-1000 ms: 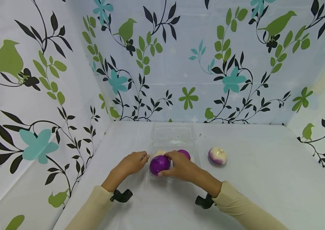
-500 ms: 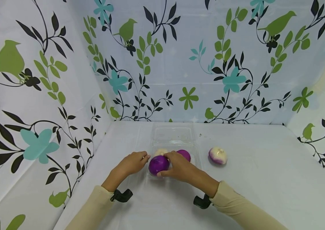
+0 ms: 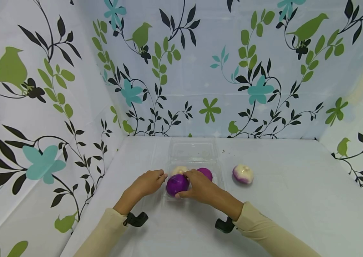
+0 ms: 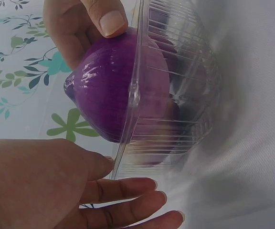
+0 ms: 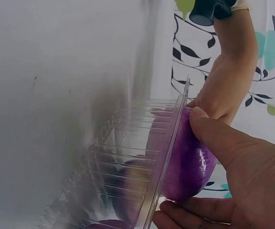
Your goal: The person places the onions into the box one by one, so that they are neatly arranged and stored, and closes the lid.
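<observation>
The right hand point(image 3: 200, 186) grasps a purple onion point(image 3: 177, 185), thumb and fingers spread around it — the onion sits partly inside the clear container point(image 4: 192, 90), its rim pinched by the left hand point(image 3: 150, 182).

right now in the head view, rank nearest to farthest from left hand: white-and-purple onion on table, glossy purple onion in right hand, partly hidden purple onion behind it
1. Glossy purple onion, in the right hand, right of the left hand.
2. Partly hidden purple onion, farther right, in the clear plastic box.
3. White-and-purple onion, rightmost, on the white table.
</observation>
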A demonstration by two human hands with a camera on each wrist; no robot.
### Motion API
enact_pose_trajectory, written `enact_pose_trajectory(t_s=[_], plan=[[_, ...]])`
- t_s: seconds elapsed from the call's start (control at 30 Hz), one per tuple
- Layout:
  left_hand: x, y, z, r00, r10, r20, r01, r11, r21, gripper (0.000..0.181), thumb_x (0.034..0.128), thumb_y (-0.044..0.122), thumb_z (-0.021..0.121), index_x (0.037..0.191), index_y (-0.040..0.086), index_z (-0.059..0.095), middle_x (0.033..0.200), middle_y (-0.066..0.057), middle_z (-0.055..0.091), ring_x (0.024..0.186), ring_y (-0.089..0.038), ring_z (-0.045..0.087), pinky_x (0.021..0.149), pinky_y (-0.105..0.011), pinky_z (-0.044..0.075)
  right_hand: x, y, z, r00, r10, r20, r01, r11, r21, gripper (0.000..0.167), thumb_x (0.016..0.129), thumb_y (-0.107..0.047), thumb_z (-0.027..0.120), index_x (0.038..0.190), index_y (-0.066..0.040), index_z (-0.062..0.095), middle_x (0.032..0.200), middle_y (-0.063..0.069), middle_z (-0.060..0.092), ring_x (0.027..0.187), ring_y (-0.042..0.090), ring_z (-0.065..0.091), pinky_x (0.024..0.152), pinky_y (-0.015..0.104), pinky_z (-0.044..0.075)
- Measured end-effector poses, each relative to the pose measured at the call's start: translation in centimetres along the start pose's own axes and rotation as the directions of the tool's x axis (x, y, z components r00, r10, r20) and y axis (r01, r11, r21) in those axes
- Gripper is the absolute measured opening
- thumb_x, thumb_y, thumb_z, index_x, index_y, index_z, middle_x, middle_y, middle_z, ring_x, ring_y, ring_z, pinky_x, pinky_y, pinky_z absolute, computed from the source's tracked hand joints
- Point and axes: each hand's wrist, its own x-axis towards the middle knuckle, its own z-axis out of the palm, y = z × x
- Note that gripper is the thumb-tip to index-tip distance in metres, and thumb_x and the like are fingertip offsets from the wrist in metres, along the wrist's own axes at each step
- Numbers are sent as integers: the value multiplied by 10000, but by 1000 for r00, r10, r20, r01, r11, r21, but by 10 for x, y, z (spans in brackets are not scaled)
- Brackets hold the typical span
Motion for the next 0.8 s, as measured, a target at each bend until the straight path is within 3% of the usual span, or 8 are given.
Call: enact_pose_trajectory(t_s=[0.4,0.53,0.63,0.8], plan=[[0,0,1,1000,-15,7,15,1000,-9,263,1128,288,500,1009,109,651,808,9,587,738,-163,533,681,-361,453,-3,2,-4,1000,-11,-19,11,1000,-15,859,820,-441,916,1429,59,573,1351,202,655,1248,338,629,1010,512,557],[0,0,0,1000,-18,8,18,1000,-11,264,1128,284,499,1015,104,655,802,3,579,741,-167,529,680,-363,446,-7,5,-12,999,-21,-29,22,1000,16,861,829,-427,912,1431,78,561,1297,207,659,1173,340,641,980,488,564],[0,1,0,1000,-17,3,17,1000,-11,253,1126,275,504,1010,110,657,809,3,587,744,-167,530,678,-361,444,-11,9,-21,998,-23,-59,25,999,39,830,849,-416,898,1437,62,560,1312,198,655,1169,332,636,964,467,572],[-1,2,-1,1000,-18,2,18,1000,-18,256,1125,269,509,1007,99,659,818,1,596,741,-167,529,666,-352,438,-18,18,-42,989,-3,-145,9,999,39,742,892,-435,853,1440,-12,586,1419,150,634,1311,337,610,1042,486,543]])
